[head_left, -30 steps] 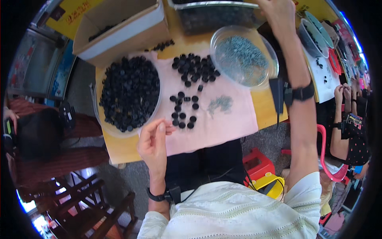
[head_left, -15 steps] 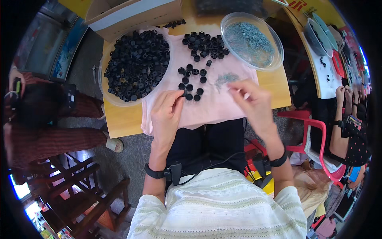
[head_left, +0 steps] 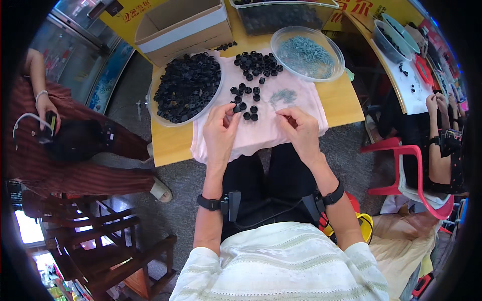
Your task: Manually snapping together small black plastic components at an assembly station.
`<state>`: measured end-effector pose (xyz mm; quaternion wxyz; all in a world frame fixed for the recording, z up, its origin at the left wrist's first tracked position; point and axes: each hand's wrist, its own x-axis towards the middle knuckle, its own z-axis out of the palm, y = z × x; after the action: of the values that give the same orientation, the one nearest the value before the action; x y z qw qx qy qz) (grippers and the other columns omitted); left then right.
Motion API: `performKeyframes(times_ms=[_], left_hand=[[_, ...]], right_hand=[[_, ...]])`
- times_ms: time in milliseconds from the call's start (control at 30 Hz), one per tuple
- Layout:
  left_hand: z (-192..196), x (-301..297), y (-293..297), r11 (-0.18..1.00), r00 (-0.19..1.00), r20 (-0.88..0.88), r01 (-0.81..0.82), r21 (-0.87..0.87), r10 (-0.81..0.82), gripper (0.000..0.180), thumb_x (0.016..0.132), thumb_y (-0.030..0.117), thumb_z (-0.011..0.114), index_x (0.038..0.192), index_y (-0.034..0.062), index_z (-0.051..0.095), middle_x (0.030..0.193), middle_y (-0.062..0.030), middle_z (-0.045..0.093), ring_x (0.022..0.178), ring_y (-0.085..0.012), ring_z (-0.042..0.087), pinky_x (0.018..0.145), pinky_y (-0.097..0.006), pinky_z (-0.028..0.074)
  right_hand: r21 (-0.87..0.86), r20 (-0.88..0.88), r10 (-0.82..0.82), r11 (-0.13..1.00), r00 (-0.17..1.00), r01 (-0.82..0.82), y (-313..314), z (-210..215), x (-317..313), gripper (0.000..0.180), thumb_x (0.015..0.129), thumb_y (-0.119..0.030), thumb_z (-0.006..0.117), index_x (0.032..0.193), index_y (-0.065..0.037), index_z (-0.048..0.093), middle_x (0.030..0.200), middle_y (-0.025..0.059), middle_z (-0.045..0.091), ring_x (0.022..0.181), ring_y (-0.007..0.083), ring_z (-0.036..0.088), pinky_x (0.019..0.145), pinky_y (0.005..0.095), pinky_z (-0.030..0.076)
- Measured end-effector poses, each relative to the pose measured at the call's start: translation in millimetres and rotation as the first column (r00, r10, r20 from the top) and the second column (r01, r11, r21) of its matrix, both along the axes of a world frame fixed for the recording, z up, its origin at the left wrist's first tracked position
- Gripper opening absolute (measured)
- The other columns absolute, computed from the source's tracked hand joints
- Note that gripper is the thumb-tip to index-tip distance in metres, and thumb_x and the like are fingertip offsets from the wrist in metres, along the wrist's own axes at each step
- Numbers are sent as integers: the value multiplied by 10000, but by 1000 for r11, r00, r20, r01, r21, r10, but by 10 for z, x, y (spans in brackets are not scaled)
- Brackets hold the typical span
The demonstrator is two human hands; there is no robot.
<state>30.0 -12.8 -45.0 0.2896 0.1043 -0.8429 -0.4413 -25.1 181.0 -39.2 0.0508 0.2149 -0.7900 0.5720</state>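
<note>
My left hand (head_left: 219, 132) pinches a small round black cap (head_left: 237, 108) between thumb and fingers, over the near part of a pink cloth (head_left: 261, 136). To the right, at about the same height, my right hand (head_left: 303, 130) has thumb and forefinger pressed together; whatever lies between them is too small to make out. Several loose black caps (head_left: 256, 91) sit between and beyond the hands, with a larger cluster of caps (head_left: 257, 61) farther back. Just beyond my right fingertips lies a little heap of thin grey-blue pieces (head_left: 283, 96).
A clear basin (head_left: 158, 119) heaped with black parts stands at the left. At the back right is a clear tub (head_left: 343, 64) of grey-blue pieces. Behind are a cardboard box (head_left: 186, 34) and a bin of dark parts (head_left: 281, 20). People are on both sides.
My right hand has come left, away from the small grey-blue heap and nearer my left hand. The left hand still pinches its cap. The whole view has shifted a little.
</note>
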Motion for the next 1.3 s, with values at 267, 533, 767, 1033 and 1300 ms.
performKeyframes(times_ms=[267, 533, 767, 1033, 1300], left_hand=[[-54, -17, -17, 999, 999, -46, 3, -43, -5, 249, 761, 25, 737, 995, 10, 652, 790, -58, 558, 582, -134, 490, 557, -278, 420], [-52, -28, -46, 992, 998, -62, -4, -128, -4, 217, 761, 31, 732, 967, 29, 661, 766, -54, 553, 578, -151, 507, 554, -297, 425], [-29, -19, -31, 995, 998, -59, 8, -96, -14, 221, 767, 32, 727, 977, 24, 661, 775, -58, 554, 588, -156, 513, 555, -298, 425], [-3, 11, -18, 993, 1000, -14, -9, -120, 7, 219, 780, 22, 709, 993, 23, 659, 770, -64, 537, 595, -164, 504, 571, -311, 426], [-21, -5, -11, 993, 1000, -21, -8, -116, 5, 213, 793, 10, 706, 1002, 20, 665, 789, -38, 553, 593, -108, 486, 544, -257, 403]], right_hand=[[-43, -19, 4, 999, 1000, -5, -6, -75, -23, 99, 809, -45, 680, 884, 18, 662, 774, 96, 635, 648, 143, 609, 609, 267, 483], [-31, -57, -33, 999, 998, 31, -40, -74, -1, 103, 792, -57, 689, 868, 9, 665, 783, 99, 636, 658, 169, 625, 616, 279, 491], [40, -80, -12, 999, 997, 15, -61, -28, -54, 129, 818, -47, 685, 932, 10, 668, 749, 53, 577, 632, 108, 539, 582, 251, 442], [477, -379, 12, 859, 925, 185, -248, -1, -226, 130, 839, -123, 630, 965, -115, 661, 854, 89, 609, 742, 299, 634, 645, 385, 498], [347, -323, -43, 924, 946, 161, -77, 44, -351, 75, 823, -107, 617, 891, -88, 641, 867, 86, 611, 780, 298, 635, 667, 394, 509]])
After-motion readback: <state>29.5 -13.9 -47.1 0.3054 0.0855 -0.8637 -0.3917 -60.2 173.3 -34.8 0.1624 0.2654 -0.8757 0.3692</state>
